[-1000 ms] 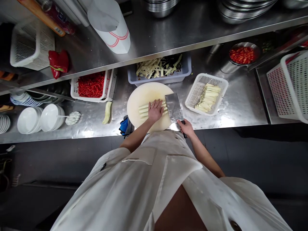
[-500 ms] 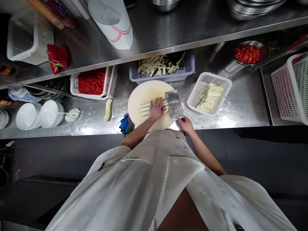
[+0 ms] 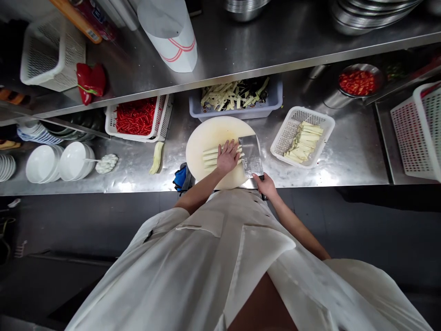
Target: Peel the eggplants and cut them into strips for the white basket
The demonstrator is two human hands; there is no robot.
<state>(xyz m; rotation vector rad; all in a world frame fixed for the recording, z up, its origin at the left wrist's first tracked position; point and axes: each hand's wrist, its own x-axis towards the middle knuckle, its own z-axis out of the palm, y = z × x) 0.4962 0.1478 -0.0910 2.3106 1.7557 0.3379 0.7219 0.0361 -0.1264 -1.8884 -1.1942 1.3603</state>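
On a round cream cutting board (image 3: 200,133) lie several long pale strips (image 3: 210,157) of a peeled vegetable. My left hand (image 3: 228,157) rests flat on them with its fingers spread. A wide-bladed cleaver (image 3: 251,154) is in my right hand (image 3: 265,185), which is closed round its handle at the board's right front edge. The blade lies over the right side of the board, beside the right ends of the strips. To the right of the board, a white basket (image 3: 279,138) holds more pale cut pieces (image 3: 305,140).
Behind the board, a grey-blue tub (image 3: 237,113) holds peels and pieces under the steel shelf (image 3: 234,73). A peeled piece (image 3: 156,157), a basket of red chillies (image 3: 132,137) and white bowls (image 3: 73,161) stand left. Chopped red peppers (image 3: 358,82) fill a pot back right.
The whole view has shifted slightly, so the counter items appear a little further right. The cleaver blade is turned a little more upright in the picture. Both hands keep their holds.
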